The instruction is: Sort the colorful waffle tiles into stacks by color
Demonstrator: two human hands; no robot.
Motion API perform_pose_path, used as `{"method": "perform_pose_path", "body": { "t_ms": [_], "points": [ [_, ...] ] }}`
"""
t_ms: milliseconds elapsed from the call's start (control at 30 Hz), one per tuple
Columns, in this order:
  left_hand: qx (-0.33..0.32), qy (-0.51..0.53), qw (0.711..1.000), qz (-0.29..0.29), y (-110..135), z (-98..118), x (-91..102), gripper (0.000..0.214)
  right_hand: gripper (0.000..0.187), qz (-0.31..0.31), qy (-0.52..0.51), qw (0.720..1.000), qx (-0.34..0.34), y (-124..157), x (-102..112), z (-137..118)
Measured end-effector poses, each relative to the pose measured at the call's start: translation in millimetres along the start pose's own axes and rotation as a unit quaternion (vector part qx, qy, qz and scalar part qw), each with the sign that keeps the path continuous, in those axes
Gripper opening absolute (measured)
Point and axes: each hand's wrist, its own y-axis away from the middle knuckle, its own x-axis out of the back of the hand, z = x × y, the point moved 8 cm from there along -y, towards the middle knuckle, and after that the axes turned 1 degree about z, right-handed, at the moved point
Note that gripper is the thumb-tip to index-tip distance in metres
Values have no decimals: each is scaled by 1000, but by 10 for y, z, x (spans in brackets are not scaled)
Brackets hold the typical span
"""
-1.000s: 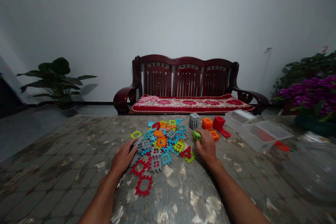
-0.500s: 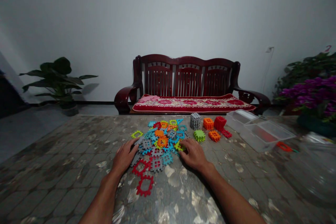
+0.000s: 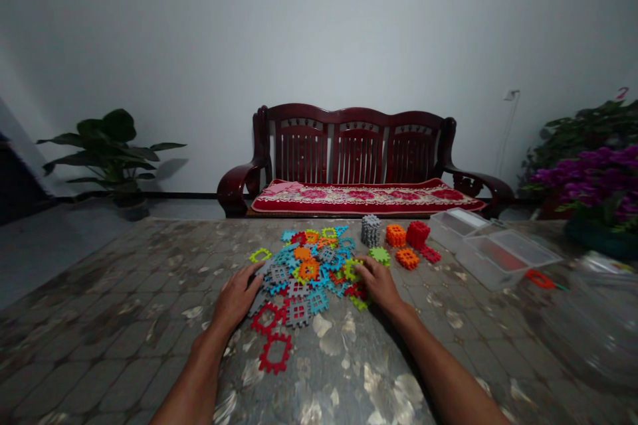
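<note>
A loose pile of flat, toothed plastic tiles (image 3: 309, 269) in blue, grey, orange, red and green lies on the patterned table (image 3: 124, 305). My left hand (image 3: 233, 302) rests flat at the pile's left edge, fingers stretched onto grey tiles. My right hand (image 3: 381, 285) is at the pile's right edge, fingertips closed on a green tile (image 3: 351, 269). Just behind that hand sits a small green stack (image 3: 380, 255). Further back stand a grey stack (image 3: 369, 230), an orange cube (image 3: 395, 235) and a red cube (image 3: 417, 233). Two red frame tiles (image 3: 273, 352) lie nearest me.
Open clear plastic boxes (image 3: 498, 252) sit right of the stacks, and a clear bowl (image 3: 588, 325) at the table's right edge. Beyond the table are a dark wooden bench (image 3: 356, 159), a leafy pot plant (image 3: 112, 153) on the left and purple flowers (image 3: 593, 179) on the right.
My right hand set the green stack down by the orange tiles, reached left into the pile, and now draws back slightly with a green tile. My left hand stayed put.
</note>
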Motion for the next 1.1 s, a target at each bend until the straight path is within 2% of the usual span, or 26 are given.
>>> {"method": "perform_pose_path", "body": {
  "t_ms": [333, 533, 733, 900, 1100],
  "points": [
    [-2, -4, 1000, -5, -7, -1, 5, 56, 56, 4, 44, 999, 4, 14, -35, 170],
    [-4, -3, 1000, 0, -8, -8, -2, 54, 61, 7, 60, 995, 81, 50, -117, 38],
    [-4, -7, 1000, 0, -1, 7, -1, 54, 70, 6, 98, 990, 102, 99, -161, -16],
    [0, -5, 1000, 9, 0, 20, 21, 52, 71, 8, 159, 985, 72, 118, -169, -33],
    [1, -1, 1000, 7, -3, 4, 14, 53, 69, 9, 265, 964, 26, 126, -131, -105]
  ]
}}
